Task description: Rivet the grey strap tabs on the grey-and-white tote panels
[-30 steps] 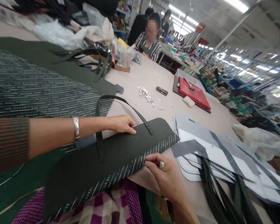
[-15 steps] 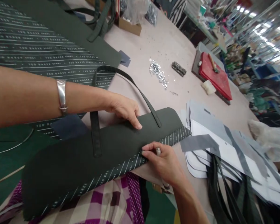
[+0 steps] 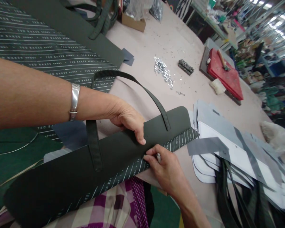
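A dark green bag panel (image 3: 118, 152) with a strap handle (image 3: 154, 98) lies across the table's near edge and the lap. Striped, lettered lining (image 3: 128, 169) shows along its near edge. My left hand (image 3: 130, 122) is closed over the far edge, thumb on top; its fingers are mostly hidden behind the panel. Opposite it, my right hand (image 3: 165, 164) pinches the near edge between thumb and forefinger. A thin pen-like tool (image 3: 159, 157) pokes out between that hand's fingers; most of it is hidden in the palm.
Loose silver metal bits (image 3: 163, 72) and a dark studded block (image 3: 186, 67) lie on the table (image 3: 147, 85). Further right is a red slab (image 3: 224, 74) with a hammer (image 3: 223, 60). Stacked grey-white panels (image 3: 218, 133) with dark straps are at right, lettered fabric (image 3: 49, 57) at left.
The panel's left end has swung further left, and its far edge looks lower there. My left thumb has moved down, closer to my right hand, which keeps its pinch.
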Tool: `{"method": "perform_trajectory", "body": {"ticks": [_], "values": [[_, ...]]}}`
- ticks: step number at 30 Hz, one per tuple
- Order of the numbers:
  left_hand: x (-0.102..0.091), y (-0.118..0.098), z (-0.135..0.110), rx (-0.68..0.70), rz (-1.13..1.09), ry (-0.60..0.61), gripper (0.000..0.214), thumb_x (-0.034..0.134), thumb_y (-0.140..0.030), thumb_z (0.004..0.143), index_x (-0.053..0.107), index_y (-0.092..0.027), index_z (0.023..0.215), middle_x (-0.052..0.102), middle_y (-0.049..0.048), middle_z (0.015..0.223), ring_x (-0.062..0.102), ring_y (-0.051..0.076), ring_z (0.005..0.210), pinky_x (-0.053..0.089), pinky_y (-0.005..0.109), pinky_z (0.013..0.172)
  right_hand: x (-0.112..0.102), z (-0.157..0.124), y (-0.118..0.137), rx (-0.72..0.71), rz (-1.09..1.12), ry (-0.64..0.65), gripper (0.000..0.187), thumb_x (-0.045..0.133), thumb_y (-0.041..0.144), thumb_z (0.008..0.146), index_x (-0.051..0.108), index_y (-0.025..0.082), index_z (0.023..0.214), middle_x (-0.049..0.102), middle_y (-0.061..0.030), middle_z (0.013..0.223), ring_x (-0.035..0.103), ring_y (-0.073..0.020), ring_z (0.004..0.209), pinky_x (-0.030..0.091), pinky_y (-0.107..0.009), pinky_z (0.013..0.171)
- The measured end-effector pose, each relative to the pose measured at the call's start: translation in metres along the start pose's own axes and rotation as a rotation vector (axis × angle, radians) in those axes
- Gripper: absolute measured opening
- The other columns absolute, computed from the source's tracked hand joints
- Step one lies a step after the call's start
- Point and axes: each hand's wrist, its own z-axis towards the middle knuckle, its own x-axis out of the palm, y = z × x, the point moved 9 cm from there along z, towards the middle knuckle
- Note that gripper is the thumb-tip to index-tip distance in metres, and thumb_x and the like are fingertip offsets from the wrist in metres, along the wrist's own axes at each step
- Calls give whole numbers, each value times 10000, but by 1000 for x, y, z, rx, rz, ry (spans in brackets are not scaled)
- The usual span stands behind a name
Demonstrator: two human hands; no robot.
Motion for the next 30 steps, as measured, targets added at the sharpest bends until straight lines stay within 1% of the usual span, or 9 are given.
{"method": "perform_trajectory", "body": {"ticks": [2, 3, 6, 11, 15, 19, 23, 27, 30], "values": [[7, 9, 1, -73, -78, 93, 285, 691, -318, 643, 738, -146, 866, 757, 109, 818, 695, 281, 785, 572, 377, 754, -1, 1, -4, 33, -19, -4, 121, 643, 223, 860, 612, 195, 746, 633, 32, 673, 523, -114, 615, 370, -244, 597], [9, 11, 2, -90, -118, 105, 293, 683, -314, 654, 734, -147, 889, 760, 110, 839, 697, 281, 798, 570, 379, 768, -2, 1, -6, 44, -18, -3, 139, 650, 229, 857, 600, 195, 732, 620, 36, 657, 513, -113, 603, 360, -242, 583], [6, 14, 4, -97, -192, 66, 299, 676, -314, 677, 729, -151, 922, 761, 111, 839, 700, 286, 799, 572, 385, 758, -3, 4, -7, 39, -14, -1, 163, 659, 241, 853, 584, 200, 714, 601, 40, 640, 499, -114, 594, 356, -239, 576], [4, 19, 3, -159, -243, 31, 269, 671, -303, 702, 735, -144, 909, 754, 114, 792, 698, 288, 765, 577, 397, 747, -3, 4, -5, -16, -23, -39, 182, 638, 262, 877, 551, 211, 725, 599, 32, 659, 502, -121, 604, 371, -243, 594], [5, 18, 5, -132, -296, 107, 256, 668, -324, 715, 736, -150, 891, 752, 117, 791, 701, 303, 780, 579, 413, 758, 0, 0, -3, -48, -49, -45, 183, 580, 258, 918, 526, 221, 748, 605, 22, 680, 515, -128, 606, 381, -253, 609], [6, 18, 9, -121, -310, 200, 209, 678, -320, 716, 735, -156, 832, 753, 121, 800, 703, 308, 817, 577, 426, 816, -1, 2, 1, -67, -92, -20, 137, 564, 242, 937, 552, 222, 801, 624, 13, 721, 548, -135, 634, 379, -256, 621], [5, 19, 10, -144, -338, 202, 164, 662, -284, 736, 723, -153, 813, 748, 108, 768, 705, 295, 812, 577, 418, 839, 0, 10, 2, -58, -105, 51, 195, 606, 247, 921, 529, 220, 744, 602, 27, 658, 542, -131, 596, 353, -255, 582], [6, 20, 10, -121, -366, 252, 155, 643, -280, 761, 718, -155, 816, 748, 104, 771, 710, 293, 809, 588, 416, 816, 0, 15, 3, -79, -109, 13, 213, 596, 233, 925, 491, 220, 740, 610, 15, 690, 563, -143, 637, 356, -262, 611], [3, 24, 12, -104, -394, 251, 173, 673, -290, 742, 721, -155, 839, 753, 103, 790, 710, 292, 805, 589, 418, 821, 4, 17, 0, -66, -97, -3, 209, 608, 222, 918, 489, 218, 747, 613, 12, 706, 564, -147, 652, 354, -262, 623]]}}
